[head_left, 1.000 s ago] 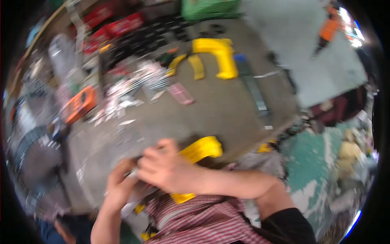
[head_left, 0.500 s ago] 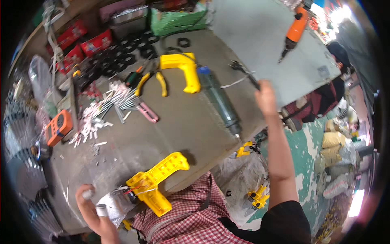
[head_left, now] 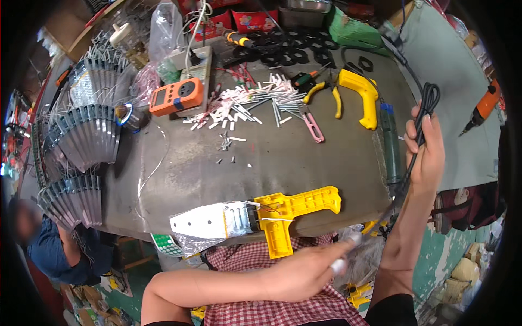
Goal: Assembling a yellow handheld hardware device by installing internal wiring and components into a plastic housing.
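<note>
My right hand [head_left: 427, 146], raised at the right side of the bench, is closed around a coiled black power cable [head_left: 429, 98]. A length of the cable runs down from it along the forearm. My left hand [head_left: 310, 271] reaches across my lap toward the right, below that hanging length, with white coverings on its fingertips. Motion smears those fingers, so any grip on the cable cannot be made out. Beside it, an opened yellow pistol-shaped housing [head_left: 299, 205] lies at the bench's front edge, with wires inside and a white-and-silver heater-like section [head_left: 204, 220] attached.
On the bench are a second yellow housing [head_left: 363, 98], a dark green cylindrical tool [head_left: 391, 146], yellow-handled pliers [head_left: 326, 98], a pink-handled cutter [head_left: 312, 125], scattered small rods [head_left: 244, 106] and an orange meter [head_left: 176, 96]. An orange tool [head_left: 484, 108] hangs right. Another person's sleeve [head_left: 81, 261] shows left.
My left hand has moved from beside the yellow housing's silver section across to the right. My right hand now holds the cable as an upright coil. The view has swung left.
</note>
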